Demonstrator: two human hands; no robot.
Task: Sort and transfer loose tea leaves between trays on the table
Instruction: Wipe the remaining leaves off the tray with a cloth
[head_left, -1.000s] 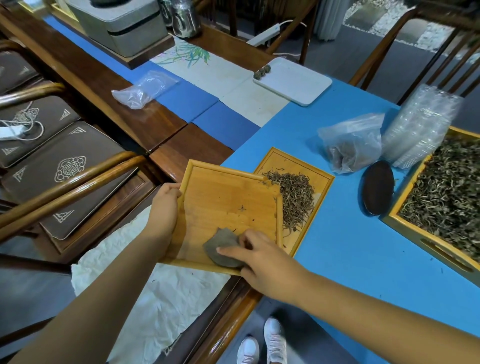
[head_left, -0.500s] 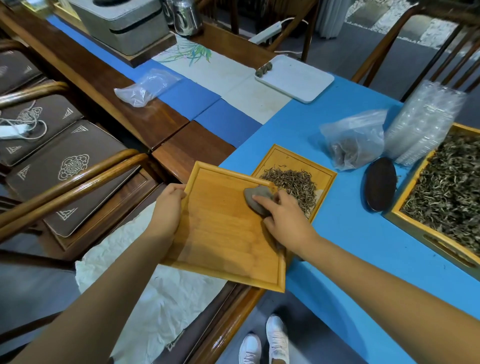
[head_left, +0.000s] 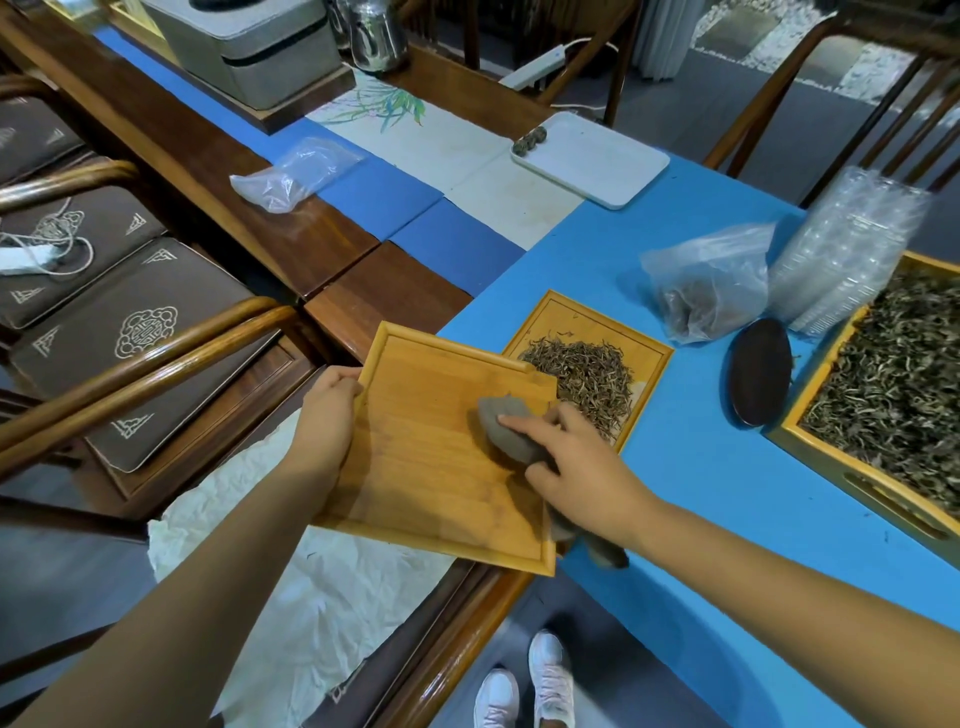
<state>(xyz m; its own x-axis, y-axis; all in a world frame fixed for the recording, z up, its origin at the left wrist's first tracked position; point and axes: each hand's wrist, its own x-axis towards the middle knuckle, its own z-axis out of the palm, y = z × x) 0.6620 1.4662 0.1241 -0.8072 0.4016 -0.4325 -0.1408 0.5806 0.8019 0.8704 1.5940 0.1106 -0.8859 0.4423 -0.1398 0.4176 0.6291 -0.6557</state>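
My left hand (head_left: 328, 405) grips the left rim of a bare bamboo tray (head_left: 431, 467), held tilted over the table's near edge. My right hand (head_left: 576, 467) presses a grey cloth (head_left: 506, 426) against the tray's right part; the cloth's tail hangs below my wrist. Behind it a smaller bamboo tray (head_left: 566, 317) lies on the blue table cover (head_left: 701, 467) with a pile of loose tea leaves (head_left: 587, 379). At the right edge a large bamboo tray (head_left: 862, 493) is full of tea leaves (head_left: 904, 379).
A dark oval dish (head_left: 760, 379), a plastic bag with tea (head_left: 711, 280) and stacked clear plastic lids (head_left: 847, 249) lie between the trays. A white tray (head_left: 602, 161) sits farther back. Crumpled white paper (head_left: 291, 587) lies below the held tray; wooden chairs (head_left: 135, 353) stand left.
My right hand swept the cloth from the tray's near edge up to its far right corner, then back down toward the middle right. The left hand kept its hold on the tray.
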